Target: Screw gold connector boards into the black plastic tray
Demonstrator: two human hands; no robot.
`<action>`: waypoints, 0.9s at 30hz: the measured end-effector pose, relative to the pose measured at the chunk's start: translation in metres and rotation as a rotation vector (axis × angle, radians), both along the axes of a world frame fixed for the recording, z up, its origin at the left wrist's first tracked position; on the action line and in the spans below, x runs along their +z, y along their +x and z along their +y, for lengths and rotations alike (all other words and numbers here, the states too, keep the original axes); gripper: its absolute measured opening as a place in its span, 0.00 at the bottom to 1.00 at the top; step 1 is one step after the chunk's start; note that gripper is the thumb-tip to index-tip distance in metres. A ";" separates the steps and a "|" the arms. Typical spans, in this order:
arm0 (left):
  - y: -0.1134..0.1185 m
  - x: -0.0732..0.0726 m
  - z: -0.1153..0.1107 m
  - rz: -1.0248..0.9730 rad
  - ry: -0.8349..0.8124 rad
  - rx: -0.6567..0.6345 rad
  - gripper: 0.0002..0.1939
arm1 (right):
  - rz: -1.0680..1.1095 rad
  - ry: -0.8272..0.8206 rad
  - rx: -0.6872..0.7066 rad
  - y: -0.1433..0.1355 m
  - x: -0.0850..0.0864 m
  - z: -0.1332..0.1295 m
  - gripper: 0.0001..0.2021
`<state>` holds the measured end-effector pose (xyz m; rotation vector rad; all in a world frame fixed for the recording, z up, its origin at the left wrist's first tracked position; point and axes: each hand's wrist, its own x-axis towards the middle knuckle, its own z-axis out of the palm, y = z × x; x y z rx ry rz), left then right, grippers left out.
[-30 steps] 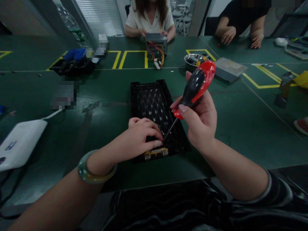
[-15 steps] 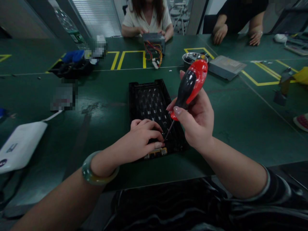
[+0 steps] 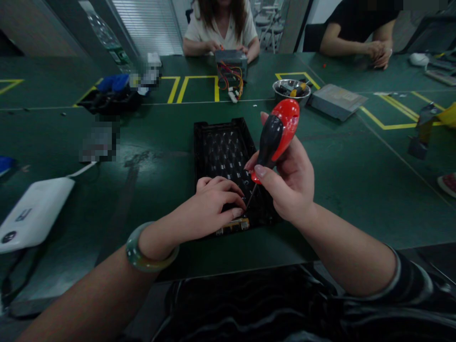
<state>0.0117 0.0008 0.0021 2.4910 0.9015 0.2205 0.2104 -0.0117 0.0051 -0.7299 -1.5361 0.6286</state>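
A black plastic casing (image 3: pixel 228 142) with a ribbed inside lies on the green table in front of me. My right hand (image 3: pixel 290 183) grips a red and black screwdriver (image 3: pixel 276 135), its handle tilted up to the right. The thin shaft runs down into the casing's near part, its tip close to my left fingertips. My left hand (image 3: pixel 217 204) rests over the casing with thumb and fingers curled together near that tip; whatever they pinch is hidden. A small circuit board (image 3: pixel 235 226) with an orange-brown edge sits at the casing's near end, partly beneath my left thumb.
A metal bowl (image 3: pixel 291 90) of tools and a flat grey metal box (image 3: pixel 337 101) stand beyond my right hand. Across the table a person holds a grey power supply (image 3: pixel 231 61) with loose cables. A white device (image 3: pixel 35 213) lies left, near a black tray (image 3: pixel 110 99) with blue things.
The screwdriver handle has dipped and turned slightly, with my right hand a little lower. My left hand stays nearly in place. The person at far right has brought both hands together.
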 end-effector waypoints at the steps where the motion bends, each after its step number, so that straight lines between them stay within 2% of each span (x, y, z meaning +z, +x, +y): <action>1: 0.000 0.000 0.000 -0.004 0.000 -0.007 0.10 | -0.004 -0.007 0.016 0.000 0.000 -0.001 0.23; 7: -0.002 0.001 0.000 -0.003 0.003 -0.015 0.10 | -0.036 -0.019 0.083 0.003 0.001 -0.004 0.25; 15: -0.003 0.002 0.000 -0.007 -0.006 -0.032 0.09 | -0.067 0.059 0.154 0.005 0.001 -0.005 0.27; 20: -0.005 0.001 0.001 -0.021 0.000 -0.059 0.08 | -0.161 0.066 0.205 0.010 0.003 -0.003 0.32; 25: -0.006 0.002 0.001 -0.029 -0.011 -0.083 0.09 | -0.186 0.119 0.329 0.011 0.001 0.004 0.16; 27: -0.006 0.003 0.001 -0.027 -0.003 -0.090 0.10 | -0.155 0.142 0.331 0.009 -0.001 0.005 0.14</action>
